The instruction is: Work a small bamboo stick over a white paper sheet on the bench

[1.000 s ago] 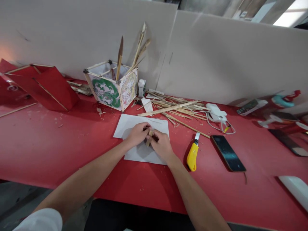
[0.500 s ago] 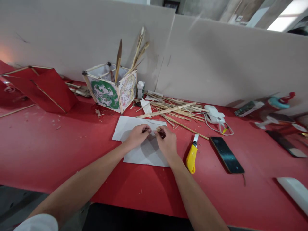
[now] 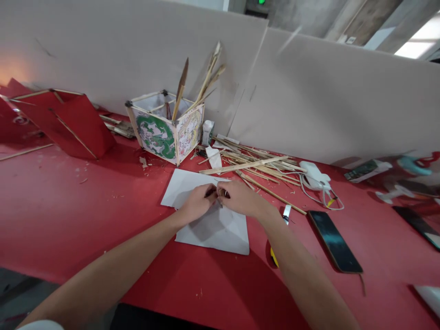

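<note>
Across the red table (image 3: 113, 206), the sheet of white paper (image 3: 220, 236) lies beneath both hands, soft and easily creased, best lifted by an edge. Above it, the left hand (image 3: 195, 201) and right hand (image 3: 240, 197) meet in narrow pinches; which one bears the load I cannot tell. Between their fingertips sits a small piece (image 3: 221, 204), perhaps bamboo: probably light, stiff, splinter-prone, best pinched at its ends.

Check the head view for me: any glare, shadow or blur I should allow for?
Head view: the window at top right is washed out; soft shadow falls on the white paper beneath the left hand and right hand; the teal item near the right edge is smeared; anything between the fingertips is too small to make out.
</note>
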`<state>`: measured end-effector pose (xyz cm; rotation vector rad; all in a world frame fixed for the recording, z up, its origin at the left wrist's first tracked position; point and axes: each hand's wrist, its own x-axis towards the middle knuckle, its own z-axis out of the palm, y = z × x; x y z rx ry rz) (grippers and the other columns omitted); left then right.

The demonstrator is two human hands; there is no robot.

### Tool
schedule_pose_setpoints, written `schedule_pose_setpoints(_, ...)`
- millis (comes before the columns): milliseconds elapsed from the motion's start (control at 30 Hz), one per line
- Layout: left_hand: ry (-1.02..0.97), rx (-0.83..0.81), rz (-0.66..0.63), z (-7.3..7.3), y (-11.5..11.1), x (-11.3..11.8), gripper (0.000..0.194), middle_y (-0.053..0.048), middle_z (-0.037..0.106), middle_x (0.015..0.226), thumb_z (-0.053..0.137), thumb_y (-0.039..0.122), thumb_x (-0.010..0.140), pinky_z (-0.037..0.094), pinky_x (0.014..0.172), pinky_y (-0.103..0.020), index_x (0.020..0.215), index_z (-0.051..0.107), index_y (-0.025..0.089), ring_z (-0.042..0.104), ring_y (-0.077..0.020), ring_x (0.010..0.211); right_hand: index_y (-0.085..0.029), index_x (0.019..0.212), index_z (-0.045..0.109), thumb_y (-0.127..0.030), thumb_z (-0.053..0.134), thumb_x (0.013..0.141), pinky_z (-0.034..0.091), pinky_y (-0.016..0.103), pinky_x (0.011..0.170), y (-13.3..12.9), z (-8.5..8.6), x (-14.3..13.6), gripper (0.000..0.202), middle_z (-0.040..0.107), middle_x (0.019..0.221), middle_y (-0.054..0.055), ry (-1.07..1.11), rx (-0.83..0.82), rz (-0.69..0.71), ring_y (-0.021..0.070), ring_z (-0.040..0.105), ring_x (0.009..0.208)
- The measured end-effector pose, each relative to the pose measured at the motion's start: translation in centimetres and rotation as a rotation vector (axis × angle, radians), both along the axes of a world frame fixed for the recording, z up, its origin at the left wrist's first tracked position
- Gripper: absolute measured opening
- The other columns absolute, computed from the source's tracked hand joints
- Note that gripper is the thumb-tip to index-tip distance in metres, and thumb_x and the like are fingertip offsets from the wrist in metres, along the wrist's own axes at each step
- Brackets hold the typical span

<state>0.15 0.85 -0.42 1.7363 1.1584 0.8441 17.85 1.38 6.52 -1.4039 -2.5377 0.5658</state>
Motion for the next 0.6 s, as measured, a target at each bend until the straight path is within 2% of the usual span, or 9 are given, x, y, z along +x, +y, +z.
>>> schedule_pose_setpoints(200, -0.037, 0.008, -0.015, 0.3, -0.4, -0.1, 0.015, 0.001, 0.064, 0.075, 0.047, 0.017, 0.085, 0.038, 0.064, -0.026, 0.081, 0.061, 0.02, 0.054, -0.0138, 0.069, -0.024, 0.08, 0.06, -0.001, 0.048, 0.073, 0.031, 0.028, 0.059, -1.2, 1.0, 0.4, 0.026, 0.068, 0.08, 0.001, 0.013, -0.041, 0.038, 0.0163, 0.056, 0.07)
schedule_pose_setpoints(300, -0.099, 0.0, -0.035, 0.1, -0.4, -0.1, 0.014, 0.001, 0.065, 0.076, 0.048, 0.017, 0.084, 0.041, 0.066, -0.026, 0.082, 0.061, 0.019, 0.056, -0.0134, 0.07, -0.024, 0.083, 0.061, 0.0, 0.045, 0.073, 0.033, 0.029, 0.062, -1.6, 0.8, 0.2, 0.031, 0.069, 0.083, 0.001, 0.029, -0.036, 0.071, 0.0168, 0.057, 0.073)
schedule_pose_setpoints(400, -0.187, -0.085, -0.042, -0.3, 0.0, -0.2, 0.016, 0.001, 0.064, 0.073, 0.048, 0.016, 0.082, 0.043, 0.062, -0.025, 0.087, 0.062, 0.019, 0.057, -0.0129, 0.066, -0.023, 0.083, 0.062, 0.001, 0.044, 0.073, 0.033, 0.029, 0.062, -2.0, 0.5, -0.1, 0.032, 0.07, 0.083, 0.002, 0.024, -0.05, 0.08, 0.0172, 0.058, 0.074)
schedule_pose_setpoints(600, -0.272, -0.177, -0.025, -0.9, 0.4, -0.1, 0.014, 0.0, 0.065, 0.07, 0.05, 0.023, 0.087, 0.041, 0.057, -0.023, 0.091, 0.063, 0.017, 0.056, -0.0118, 0.061, -0.022, 0.09, 0.065, -0.004, 0.048, 0.083, 0.033, 0.028, 0.066, -2.5, 1.4, 0.0, 0.026, 0.072, 0.09, 0.003, -0.054, -0.1, 0.096, 0.0164, 0.061, 0.082)
